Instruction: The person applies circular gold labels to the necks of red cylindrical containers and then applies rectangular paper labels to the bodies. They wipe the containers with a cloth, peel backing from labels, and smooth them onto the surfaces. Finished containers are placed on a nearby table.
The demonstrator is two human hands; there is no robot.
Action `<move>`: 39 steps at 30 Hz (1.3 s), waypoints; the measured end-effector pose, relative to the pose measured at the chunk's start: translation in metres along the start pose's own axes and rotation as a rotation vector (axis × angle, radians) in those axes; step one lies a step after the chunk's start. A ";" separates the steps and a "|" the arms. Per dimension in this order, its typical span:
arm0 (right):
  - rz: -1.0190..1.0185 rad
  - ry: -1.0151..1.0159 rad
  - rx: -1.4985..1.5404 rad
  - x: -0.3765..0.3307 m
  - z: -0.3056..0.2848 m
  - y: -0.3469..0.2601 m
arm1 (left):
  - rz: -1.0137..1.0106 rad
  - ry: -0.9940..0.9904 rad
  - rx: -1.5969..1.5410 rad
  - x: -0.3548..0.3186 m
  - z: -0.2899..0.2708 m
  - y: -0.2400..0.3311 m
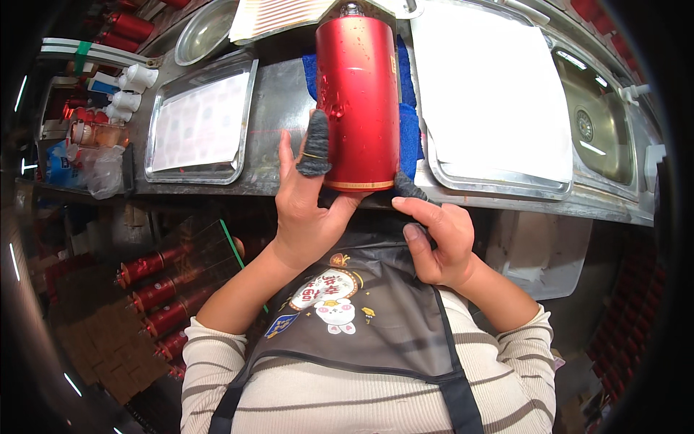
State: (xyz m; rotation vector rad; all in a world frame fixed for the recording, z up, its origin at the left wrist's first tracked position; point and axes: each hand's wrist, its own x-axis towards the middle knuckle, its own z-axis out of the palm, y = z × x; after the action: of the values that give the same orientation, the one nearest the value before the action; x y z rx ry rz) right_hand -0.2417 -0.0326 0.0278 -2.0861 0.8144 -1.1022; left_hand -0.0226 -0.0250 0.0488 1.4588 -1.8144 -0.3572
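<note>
A large shiny red cylindrical bottle (358,101) with water drops on its side points its metal neck away from me. A gold-coloured band with small print runs round its near end. My left hand (311,202) grips the bottle by its lower left side, a dark grey wrap on one finger and the thumb under the near end. My right hand (441,242) is beside the bottle's lower right edge, thumb and index finger apart. A dark-wrapped fingertip there lies at or very near the base; contact is hard to tell. Blue cloth (408,137) shows behind the bottle.
Left of the bottle is a metal tray (246,108) with printed sheets; right is a tray (499,186) under white sheets. A steel sink (603,137) is at far right, a round metal bowl (204,32) at back left. Several red bottles (155,293) lie below left.
</note>
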 end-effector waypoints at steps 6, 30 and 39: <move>-0.162 -0.076 -0.069 0.014 -0.002 -0.001 | -0.042 0.032 -0.071 0.003 0.001 0.004; 0.123 -0.027 0.061 0.004 -0.005 -0.013 | 0.205 0.024 0.201 0.014 0.015 0.002; 0.269 0.029 0.092 0.003 -0.005 -0.018 | 0.075 0.037 0.031 0.000 0.018 -0.015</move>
State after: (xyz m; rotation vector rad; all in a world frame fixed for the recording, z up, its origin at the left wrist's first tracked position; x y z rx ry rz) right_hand -0.2407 -0.0253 0.0453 -1.8259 1.0063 -1.0052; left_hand -0.0249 -0.0337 0.0275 1.4050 -1.8473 -0.2640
